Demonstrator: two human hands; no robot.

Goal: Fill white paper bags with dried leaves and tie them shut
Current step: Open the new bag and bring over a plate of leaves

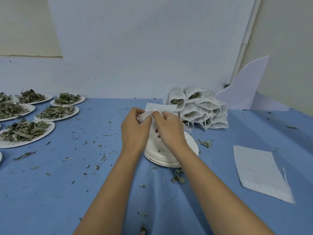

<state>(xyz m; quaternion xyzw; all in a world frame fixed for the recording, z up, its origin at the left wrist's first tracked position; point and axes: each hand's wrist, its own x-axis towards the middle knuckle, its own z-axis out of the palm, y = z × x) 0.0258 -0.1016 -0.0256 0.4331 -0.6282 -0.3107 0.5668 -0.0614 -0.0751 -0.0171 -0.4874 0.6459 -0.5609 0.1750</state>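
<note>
Both hands are up over the middle of the blue worktop [81, 187], working the same small white bag [146, 115]. The left hand [135, 128] has its fingers curled round the bag's left end. The right hand [169, 129] pinches the other end between thumb and fingertips. The bag is bunched between them, held just above a plate stack [171, 158]. The fingers cover most of it, so I cannot tell whether it has leaves in it or is tied.

Just behind the hands lies a flat empty bag [160, 107]. Beyond that, toward the wall, is a heap of filled bags [199, 110], with green leaf showing in the open mouths and strings trailing at the near edge. On the right lie some flat bags [260, 172], well apart from the hands. On the left, leaf plates [25, 132] sit close together, each heaped with dried leaves. Leaf scraps [177, 178] lie scattered over the cloth.
</note>
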